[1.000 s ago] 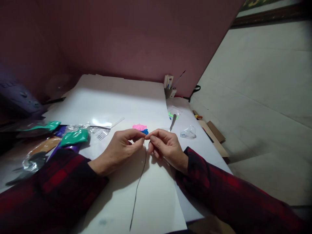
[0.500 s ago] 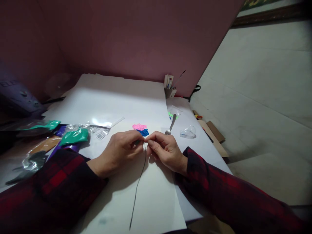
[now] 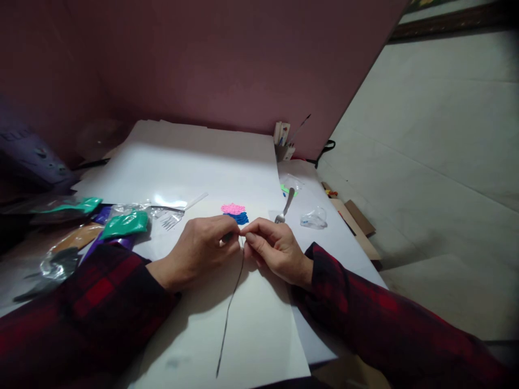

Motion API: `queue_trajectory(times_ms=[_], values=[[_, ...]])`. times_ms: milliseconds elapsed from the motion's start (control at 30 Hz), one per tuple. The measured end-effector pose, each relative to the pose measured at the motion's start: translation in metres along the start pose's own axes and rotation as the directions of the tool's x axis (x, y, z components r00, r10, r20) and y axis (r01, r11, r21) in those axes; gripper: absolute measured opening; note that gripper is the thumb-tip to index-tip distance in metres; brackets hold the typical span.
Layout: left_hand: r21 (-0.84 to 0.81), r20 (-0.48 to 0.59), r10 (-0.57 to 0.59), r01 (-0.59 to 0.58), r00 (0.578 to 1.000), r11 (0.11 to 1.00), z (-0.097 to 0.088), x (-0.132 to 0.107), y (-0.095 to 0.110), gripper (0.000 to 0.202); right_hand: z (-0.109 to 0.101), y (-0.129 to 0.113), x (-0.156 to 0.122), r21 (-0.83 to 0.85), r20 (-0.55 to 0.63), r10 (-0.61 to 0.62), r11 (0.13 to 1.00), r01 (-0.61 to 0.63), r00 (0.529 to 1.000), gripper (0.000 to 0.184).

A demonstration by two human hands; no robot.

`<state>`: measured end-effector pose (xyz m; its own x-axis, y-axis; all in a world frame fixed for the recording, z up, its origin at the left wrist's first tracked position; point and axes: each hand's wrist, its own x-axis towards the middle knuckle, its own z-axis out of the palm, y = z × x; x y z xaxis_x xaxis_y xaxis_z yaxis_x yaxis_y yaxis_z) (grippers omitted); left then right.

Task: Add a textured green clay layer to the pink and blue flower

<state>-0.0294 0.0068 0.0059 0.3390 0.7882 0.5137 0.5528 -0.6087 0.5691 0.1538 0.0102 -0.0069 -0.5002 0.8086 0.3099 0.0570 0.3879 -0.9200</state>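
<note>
The left hand [image 3: 198, 246] now curls tighter; the blue patch [image 3: 240, 218] at its 2 o'clock and the fork [image 3: 289, 201], 12 o'clock from the right hand [image 3: 278, 248], show more.

Well to the left of the fingers [image 3: 228, 223] and farther back, capital letters [image 3: 14, 135] beginning "EL" stand on a purple package [image 3: 30, 159], the rest too blurred to read.

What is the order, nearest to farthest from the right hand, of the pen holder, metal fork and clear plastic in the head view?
1. Metal fork: just beyond the right hand.
2. Clear plastic: further right.
3. Pen holder: at the back.
</note>
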Motion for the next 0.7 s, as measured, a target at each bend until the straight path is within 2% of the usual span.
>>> queue_trajectory(times_ms=[167,233,267,333,400,467,533,600,700], values=[[-0.068,-0.081,-0.017,0.011,0.997,0.998,-0.0017,0.0036,0.0048,0.02,0.0021,-0.0014,-0.002,0.003,-0.017,-0.03,1.0,0.03,0.999,0.019],[-0.118,-0.125,-0.094,0.079,0.988,0.99,-0.0039,0.0058,0.0062,0.019,0.0032,-0.0029,-0.0023,0.022,-0.069,-0.025,0.999,0.027,0.997,0.021],[-0.177,-0.137,-0.169,0.143,0.976,0.974,-0.0051,0.0068,0.0066,0.017,0.0037,-0.0038,-0.0021,0.057,-0.098,-0.008,0.998,0.014,0.995,0.021],[-0.368,-0.088,-0.354,0.3,0.931,0.88,-0.0073,0.0088,0.0068,0.01,0.0045,-0.0056,-0.0009,0.16,-0.14,0.047,0.987,-0.024,0.989,0.021],[-0.582,0.048,-0.477,0.413,0.877,0.701,-0.0084,0.0099,0.0064,0.007,0.0049,-0.007,0.0008,0.242,-0.161,0.089,0.969,-0.048,0.983,0.02],[-0.715,0.174,-0.509,0.464,0.843,0.523,-0.0081,0.0101,0.0056,0.015,0.0049,-0.0077,0.0023,0.266,-0.184,0.102,0.963,-0.05,0.978,0.019],[-0.776,0.243,-0.505,0.479,0.828,0.411,-0.007,0.0097,0.0044,0.019,0.0048,-0.0079,0.0031,0.265,-0.206,0.095,0.964,-0.038,0.974,0.018],[-0.8,0.29,-0.494,0.491,0.82,0.346,-0.006,0.0091,0.0029,0.021,0.0046,-0.0078,0.0034,0.258,-0.227,0.088,0.966,-0.027,0.97,0.017],[-0.816,0.306,-0.488,0.489,0.818,0.309,-0.0052,0.0085,0.0003,0.025,0.0044,-0.0079,0.0038,0.258,-0.264,0.091,0.966,-0.021,0.96,0.016]])
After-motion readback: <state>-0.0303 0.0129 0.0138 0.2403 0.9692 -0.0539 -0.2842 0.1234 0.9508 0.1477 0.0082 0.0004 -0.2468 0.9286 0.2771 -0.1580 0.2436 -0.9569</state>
